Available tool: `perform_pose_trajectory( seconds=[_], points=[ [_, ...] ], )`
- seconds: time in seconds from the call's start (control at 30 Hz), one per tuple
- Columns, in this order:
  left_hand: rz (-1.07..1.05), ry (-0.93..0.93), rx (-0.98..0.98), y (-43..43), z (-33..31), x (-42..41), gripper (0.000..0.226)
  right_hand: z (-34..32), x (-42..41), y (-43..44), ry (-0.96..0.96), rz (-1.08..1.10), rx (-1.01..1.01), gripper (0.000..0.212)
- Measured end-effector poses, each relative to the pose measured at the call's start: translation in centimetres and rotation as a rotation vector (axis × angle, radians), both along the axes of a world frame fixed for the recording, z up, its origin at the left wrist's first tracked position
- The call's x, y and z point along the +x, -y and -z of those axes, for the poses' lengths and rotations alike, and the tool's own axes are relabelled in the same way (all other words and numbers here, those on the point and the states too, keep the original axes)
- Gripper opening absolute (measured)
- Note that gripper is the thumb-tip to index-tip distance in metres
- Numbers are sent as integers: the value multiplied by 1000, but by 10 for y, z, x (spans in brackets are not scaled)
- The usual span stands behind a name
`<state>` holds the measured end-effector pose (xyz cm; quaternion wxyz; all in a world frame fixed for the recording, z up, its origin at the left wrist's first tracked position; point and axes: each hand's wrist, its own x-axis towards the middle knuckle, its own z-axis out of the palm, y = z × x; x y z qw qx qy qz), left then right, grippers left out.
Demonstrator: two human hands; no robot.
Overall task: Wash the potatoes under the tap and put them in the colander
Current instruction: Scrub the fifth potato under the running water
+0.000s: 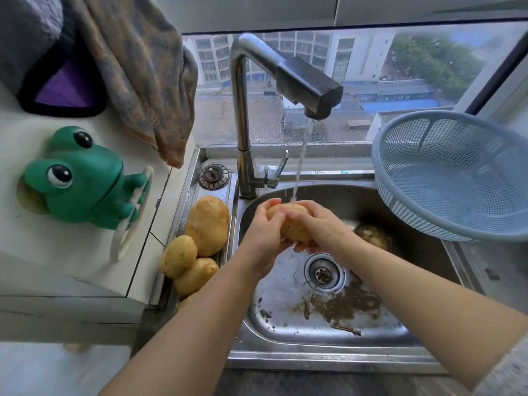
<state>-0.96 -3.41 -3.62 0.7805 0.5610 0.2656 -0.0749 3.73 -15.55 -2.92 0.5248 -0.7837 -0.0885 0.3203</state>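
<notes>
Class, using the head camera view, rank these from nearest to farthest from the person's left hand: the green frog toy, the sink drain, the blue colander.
1. Sink drain, just below and right of the left hand.
2. Blue colander, on the sink's right.
3. Green frog toy, far left on the counter.

At frame centre we see the tap (285,78) arching over the sink (328,350). The colander (454,178) overhangs the basin's upper right. Potatoes (197,241) crowd the left ledge; basin floor at lower centre lies open around the drain (324,274).
</notes>
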Motion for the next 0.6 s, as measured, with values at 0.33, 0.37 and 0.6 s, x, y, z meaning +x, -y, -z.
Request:
perform_pose_trajectory(
  seconds=[0.33, 0.37, 0.6],
  points=[
    [-11, -20, 58, 1, -1, 3, 22, -1, 3, -4, -105, 35, 1, 18],
    [-14, -29, 62, 1, 0, 4, 24, -1, 3, -4, -119, 28, 3, 18],
    [-26, -42, 98, 3, 3, 5, 27, 1, 5, -5, -188, 61, 16, 13]
  ],
)
